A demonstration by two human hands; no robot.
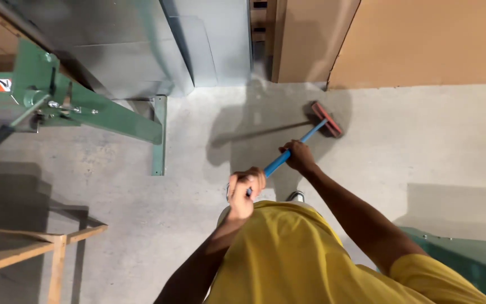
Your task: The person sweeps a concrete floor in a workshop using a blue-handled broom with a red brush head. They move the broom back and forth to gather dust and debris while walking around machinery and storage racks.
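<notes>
Both hands, left hand and right hand, fists clamped on smooth blue broom handle; red bristle head beyond fingers on rough concrete floor, green steel frame left.

One view only, from a camera worn on the person's head. It faces steeply down along the yellow shirt to the concrete floor. Both forearms enter from the bottom edge and reach away from the lens; the left hand sits nearer the camera, the right hand farther out. The top of frame takes in the foot of a brown board wall and a grey metal cabinet. A green machine frame lies at the left. No second view overlaps it.
</notes>
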